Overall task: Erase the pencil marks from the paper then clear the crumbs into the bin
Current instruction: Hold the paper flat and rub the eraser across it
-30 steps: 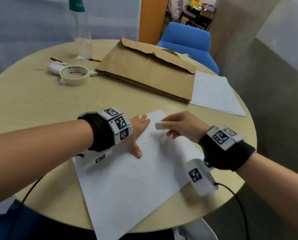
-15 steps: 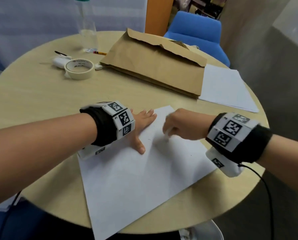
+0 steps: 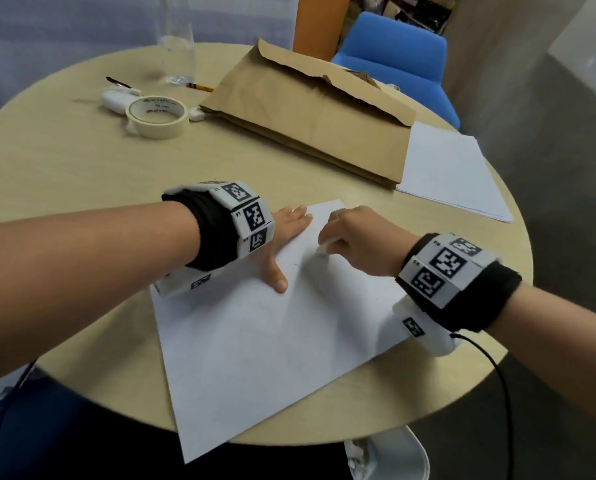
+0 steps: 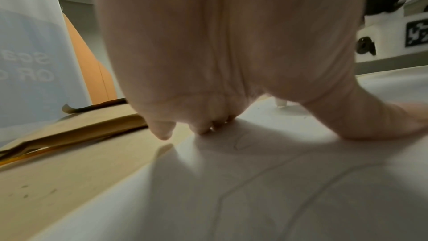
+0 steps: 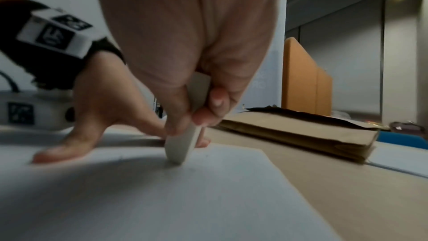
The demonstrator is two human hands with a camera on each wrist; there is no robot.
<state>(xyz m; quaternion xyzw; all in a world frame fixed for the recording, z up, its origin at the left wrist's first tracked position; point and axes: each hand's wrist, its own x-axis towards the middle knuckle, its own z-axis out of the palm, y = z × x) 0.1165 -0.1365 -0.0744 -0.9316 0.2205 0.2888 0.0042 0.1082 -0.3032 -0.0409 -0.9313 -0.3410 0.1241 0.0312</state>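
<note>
A white sheet of paper (image 3: 255, 341) lies tilted on the round table (image 3: 64, 168), one corner hanging over the near edge. Faint pencil lines (image 4: 241, 142) run across the paper (image 4: 254, 199). My left hand (image 3: 282, 233) lies flat on the sheet's upper left part, fingers straight and thumb spread, holding it down. My right hand (image 3: 352, 233) pinches a white eraser (image 5: 183, 146) between thumb and fingers, its tip pressed on the paper (image 5: 185, 199) just right of the left hand. The eraser (image 3: 324, 249) shows only a little in the head view.
A brown paper bag (image 3: 310, 112) lies at the back, with a stack of white sheets (image 3: 452, 174) to its right. A tape roll (image 3: 156, 116), a small white object (image 3: 114, 100), a pencil (image 3: 199, 86) and a clear bottle (image 3: 175, 46) stand back left. A white bin (image 3: 393, 459) sits below the table's near edge.
My right hand has turned the eraser down from above the sheet and set its tip on the paper. The left hand has stayed flat on the sheet.
</note>
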